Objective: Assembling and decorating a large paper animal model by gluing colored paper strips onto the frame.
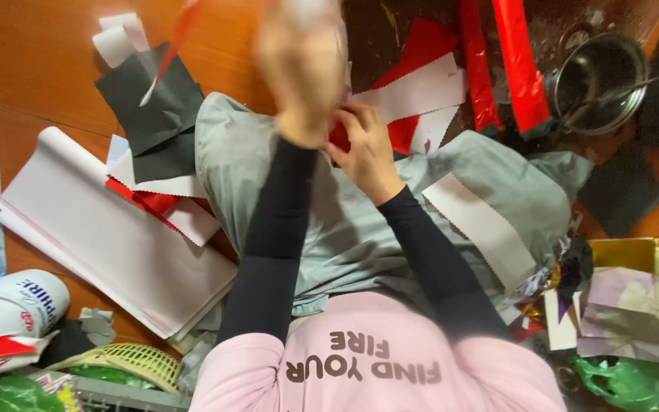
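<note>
Head view, looking down over a lap covered by a grey cloth [345,221]. The left hand [301,65], raised and blurred by motion, appears clenched; what it grips cannot be told. The right hand [368,149] pinches a red paper piece [339,136] just above the cloth. Red-and-white paper strips [421,91] lie beyond the hands; a stack of white sheets [101,229] rests left, and a steel bowl [600,80] stands upper right on the wooden floor [40,69].
</note>
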